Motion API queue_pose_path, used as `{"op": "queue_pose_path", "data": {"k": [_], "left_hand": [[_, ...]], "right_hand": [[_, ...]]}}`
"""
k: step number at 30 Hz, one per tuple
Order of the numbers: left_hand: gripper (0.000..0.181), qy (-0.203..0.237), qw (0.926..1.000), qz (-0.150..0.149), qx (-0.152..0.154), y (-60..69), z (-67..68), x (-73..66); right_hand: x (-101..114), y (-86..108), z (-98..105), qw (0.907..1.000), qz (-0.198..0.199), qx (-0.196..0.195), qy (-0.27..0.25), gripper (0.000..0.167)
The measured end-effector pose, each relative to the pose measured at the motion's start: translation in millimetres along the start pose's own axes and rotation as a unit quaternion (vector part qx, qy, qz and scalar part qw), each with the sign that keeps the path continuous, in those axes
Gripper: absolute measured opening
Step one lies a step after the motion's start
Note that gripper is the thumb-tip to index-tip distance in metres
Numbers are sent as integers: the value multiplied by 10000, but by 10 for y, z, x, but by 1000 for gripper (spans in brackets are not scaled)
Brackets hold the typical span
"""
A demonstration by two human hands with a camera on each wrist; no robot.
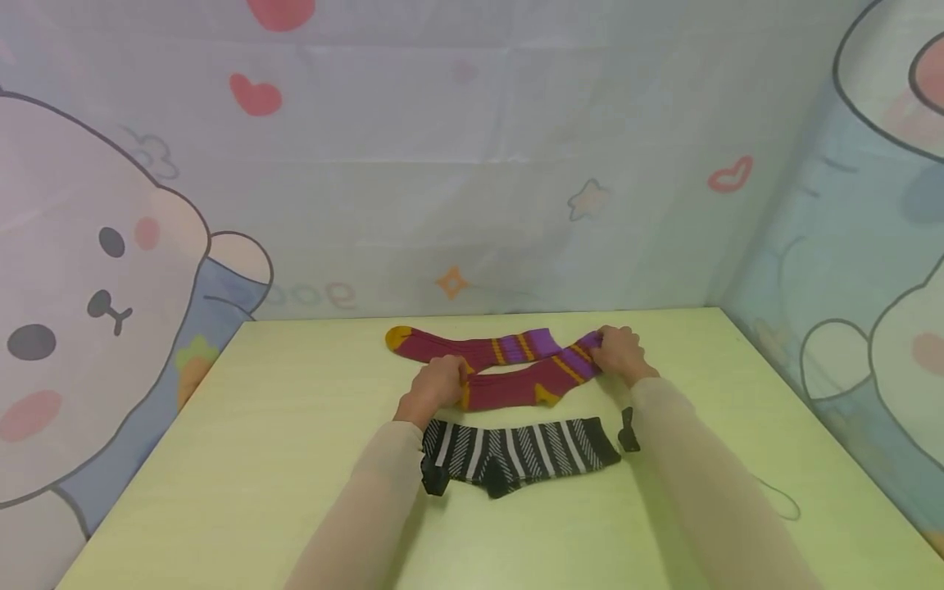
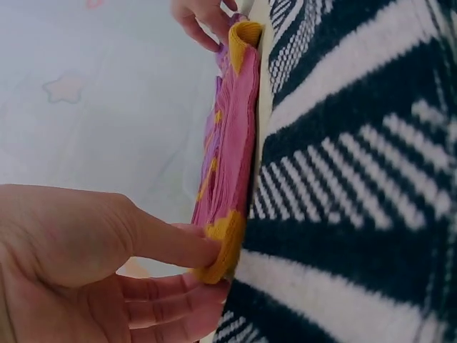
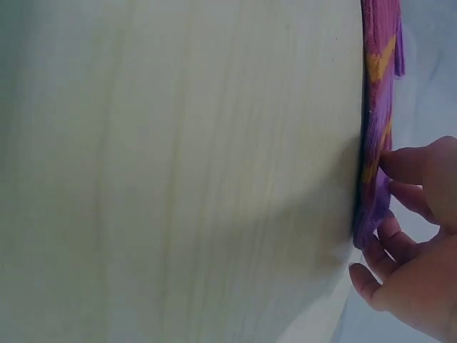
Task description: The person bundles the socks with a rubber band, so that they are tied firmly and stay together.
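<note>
A maroon sock with yellow toe and heel and a purple striped cuff lies between the two hands. My left hand pinches its yellow toe between thumb and fingers. At the other end, my right hand holds the purple cuff, thumb on one side and curled fingers on the other. A matching maroon sock lies just behind, partly covered by the left hand and the front sock. Nearer the body, a black-and-white patterned sock lies flat below both hands.
The socks are on a pale yellow-green table. A printed cloth backdrop stands along the back and sides. Dark wrist devices sit under the sleeves, the left one overlapping the patterned sock. A thin cord loop lies at right.
</note>
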State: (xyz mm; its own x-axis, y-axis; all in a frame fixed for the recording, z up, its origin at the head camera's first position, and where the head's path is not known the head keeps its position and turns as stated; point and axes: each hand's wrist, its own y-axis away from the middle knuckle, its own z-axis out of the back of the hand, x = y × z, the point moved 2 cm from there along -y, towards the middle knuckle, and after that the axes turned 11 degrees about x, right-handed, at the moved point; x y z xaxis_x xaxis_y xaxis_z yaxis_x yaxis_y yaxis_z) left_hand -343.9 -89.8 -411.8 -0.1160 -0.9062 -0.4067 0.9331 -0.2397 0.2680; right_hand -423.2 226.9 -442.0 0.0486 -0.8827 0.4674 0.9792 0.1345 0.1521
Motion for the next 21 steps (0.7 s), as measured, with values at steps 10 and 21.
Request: {"op": "queue_pose_path", "data": {"k": [10, 21], "left_hand": [[27, 324, 9994, -20, -129, -28, 5, -20], [4, 778, 9965, -174, -234, -6, 8, -32]], "right_hand": [[-63, 17, 85, 9976, 463, -324, -401, 37], [-143, 57, 116, 9927, 175, -375, -1133, 40]]}}
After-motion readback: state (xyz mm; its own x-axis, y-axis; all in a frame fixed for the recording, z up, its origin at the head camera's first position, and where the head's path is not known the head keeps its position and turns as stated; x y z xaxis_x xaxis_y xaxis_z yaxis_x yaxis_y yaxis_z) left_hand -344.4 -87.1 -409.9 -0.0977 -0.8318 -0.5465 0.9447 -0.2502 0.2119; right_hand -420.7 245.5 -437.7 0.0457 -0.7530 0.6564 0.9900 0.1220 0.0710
